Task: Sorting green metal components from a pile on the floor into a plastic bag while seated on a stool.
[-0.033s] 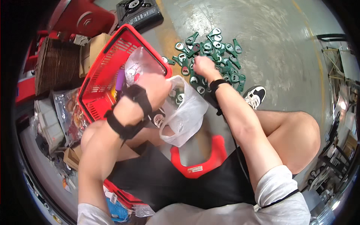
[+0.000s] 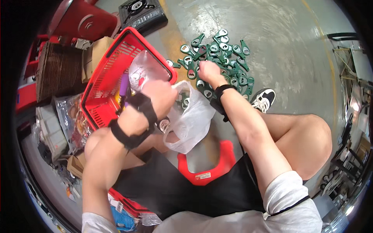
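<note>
Green paddle-shaped bottle openers point(image 2: 222, 58) lie beyond the white plastic bag point(image 2: 196, 121) your left fingers point(image 2: 171, 94) hold, likely keeping it open; right fingers point(image 2: 203, 71): can't tell

Bottle openers point(image 2: 223, 46) are found heaped on the floor point(image 2: 287, 50), ahead and right of a plastic bag point(image 2: 194, 124); others are seen at its mouth. A shopping basket point(image 2: 157, 56) is positioned left of the bag; a wicker basket point(image 2: 60, 70) is noted farther left, a stove point(image 2: 143, 17) beyond.

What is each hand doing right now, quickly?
Left hand: closed, holding the bag by its edge.
Right hand: at the openers; its fingertips are hidden, so whether it grips one cannot be told.
</note>
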{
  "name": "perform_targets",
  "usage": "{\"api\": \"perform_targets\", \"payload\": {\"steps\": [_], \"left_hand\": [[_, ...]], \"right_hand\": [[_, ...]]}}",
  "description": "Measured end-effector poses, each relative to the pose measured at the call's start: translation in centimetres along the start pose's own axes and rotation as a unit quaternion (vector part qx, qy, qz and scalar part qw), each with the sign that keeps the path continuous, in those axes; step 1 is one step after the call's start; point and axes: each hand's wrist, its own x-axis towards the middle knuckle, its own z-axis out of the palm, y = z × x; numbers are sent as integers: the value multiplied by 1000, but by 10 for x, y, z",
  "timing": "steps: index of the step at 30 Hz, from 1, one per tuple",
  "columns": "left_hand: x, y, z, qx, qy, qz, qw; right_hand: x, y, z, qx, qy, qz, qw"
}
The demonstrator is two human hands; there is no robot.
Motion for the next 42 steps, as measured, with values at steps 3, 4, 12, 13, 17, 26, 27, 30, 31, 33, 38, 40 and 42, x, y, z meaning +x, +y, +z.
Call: {"api": "perform_targets", "payload": {"steps": [3, 4, 12, 13, 17, 26, 27, 30, 31, 33, 38, 40, 42], "left_hand": [[10, 24, 6, 40, -58, -20, 997], [-1, 15, 10, 5, -23, -4, 1000], [27, 30, 26, 16, -68, -13, 997], [22, 27, 25, 12, -69, -17, 997], [24, 19, 11, -8, -72, -10, 997], [23, 4, 11, 20, -105, -2, 994], [23, 4, 12, 9, -108, -3, 994], [26, 0, 11, -13, -88, -3, 996], [29, -1, 10, -16, -79, 0, 997], [35, -4, 7, -19, -70, 1, 997], [34, -8, 5, -26, -66, -13, 997], [39, -9, 1, -28, -54, -10, 998], [39, -13, -2, -31, -39, -5, 999]], "right_hand": [[-4, -40, 29, 4, 70, -54, 996], [-4, -46, 29, 27, 83, -79, 993], [58, -80, 48, 55, 147, -29, 987], [64, -91, 50, 55, 118, -39, 991], [86, -79, 68, 52, 93, -39, 994], [106, -106, 108, -14, 58, 0, 998], [105, -107, 112, -16, 57, -1, 998], [114, -99, 116, -21, 62, -13, 998], [119, -91, 113, -25, 53, 3, 998], [122, -85, 106, -27, 43, 19, 999], [109, -101, 69, 106, 64, 1, 992], [110, -85, 54, 132, 90, -3, 987], [114, -57, 40, 204, 171, -1, 964]]}}
